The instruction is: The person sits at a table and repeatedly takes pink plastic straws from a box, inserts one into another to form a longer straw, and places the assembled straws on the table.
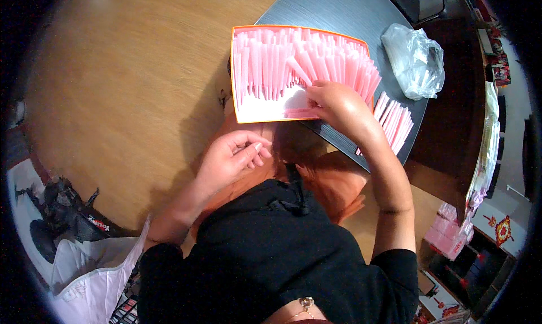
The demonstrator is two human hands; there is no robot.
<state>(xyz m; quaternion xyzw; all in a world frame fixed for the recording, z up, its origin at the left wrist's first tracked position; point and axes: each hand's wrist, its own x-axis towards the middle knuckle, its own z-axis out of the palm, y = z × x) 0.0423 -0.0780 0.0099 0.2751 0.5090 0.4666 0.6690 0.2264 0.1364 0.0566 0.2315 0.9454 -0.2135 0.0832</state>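
Note:
A shallow white box [262, 114] with an orange rim holds rows of slim, tapered pink sticks [265, 64]. It sits across the near edge of the dark table, its near side over my lap. My right hand [340, 106] reaches into the box, and its fingertips are closed on one slanting pink stick [299, 71]. A few more sticks lie flat on the box bottom, partly behind that hand. Short of the box's near left corner, my left hand [232, 157] hovers over my leg, empty, its fingers loosely bent and apart.
On the dark table [333, 10], a pile of pink sticks [393, 123] lies right of the box. Beyond it stands a crumpled clear plastic bag [415, 61]. A dark wooden furniture panel [446, 115] rises further right. Pale cloth [93, 276] and a black bag [70, 214] are at lower left.

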